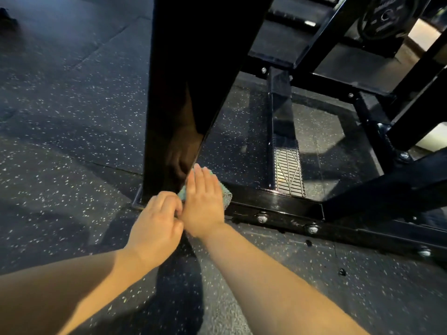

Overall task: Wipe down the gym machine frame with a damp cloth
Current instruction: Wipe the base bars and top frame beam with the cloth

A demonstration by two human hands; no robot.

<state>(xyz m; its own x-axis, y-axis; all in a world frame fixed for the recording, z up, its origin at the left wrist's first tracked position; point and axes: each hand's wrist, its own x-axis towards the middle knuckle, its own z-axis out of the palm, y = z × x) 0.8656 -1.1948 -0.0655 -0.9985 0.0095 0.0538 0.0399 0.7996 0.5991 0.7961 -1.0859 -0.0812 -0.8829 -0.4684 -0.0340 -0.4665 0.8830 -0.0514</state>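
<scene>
— Down at floor level, where the black upright meets the base rail of the gym machine frame: what have we got?

— A person's right hand, fingers straight and together, pressing a pale green cloth flat into that corner. The cloth pokes out from under the palm on the right and again at the left edge.

— And the other one?

— The left hand sits just beside the right, touching it, with its fingers curled in at the foot of the upright. Whether it pinches a corner of the cloth or merely braces there, I cannot tell (its fingertips are tucked out of sight).

— How far along would you call the job?

— Mid-wipe, and by my reading early to middling. The corner is being worked now. The rail to the right shines near the ribbed tread plate, but there's no telling whether that's wet sheen or plain gloss paint. Nothing in the shot proves any section finished.

— What looks left?

— Plenty, I'd judge: the rail running right past the bolts, the centre beam reaching to the far side, the diagonal strut at right, and the far crossmembers under the weight plate. The speckled rubber floor isn't part of the job.
</scene>
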